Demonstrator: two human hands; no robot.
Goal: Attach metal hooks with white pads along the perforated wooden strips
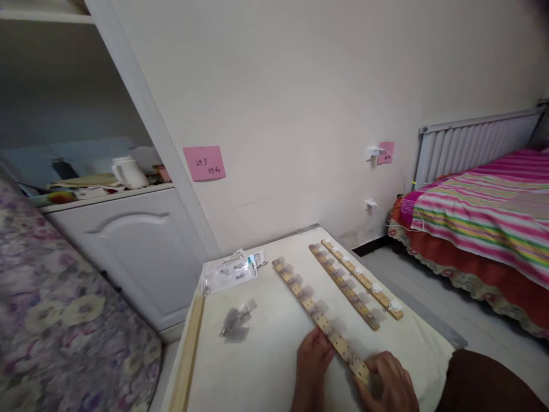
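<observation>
A long wooden strip (321,321) with small holes runs diagonally across the white-covered table (261,372). Along it sit several small shiny pieces with see-through greyish tabs; their exact kind is too small to tell. My left hand (313,360) is closed, its fingertips at the strip's left edge near the lower part. At the near end, my right hand (389,380) grips the strip between thumb and fingers. To the left lie a few loose see-through tabs (235,327) with shiny bits. Two more strips rest at the right: one with greyish tabs (343,284), one with white pieces (364,280).
Clear plastic packets (231,273) lie at the table's back left. A wooden bar (189,349) lines the left edge. Behind stands a wall with a pink note (205,163); a cabinet (128,246) is at left, a bed (476,217) at right.
</observation>
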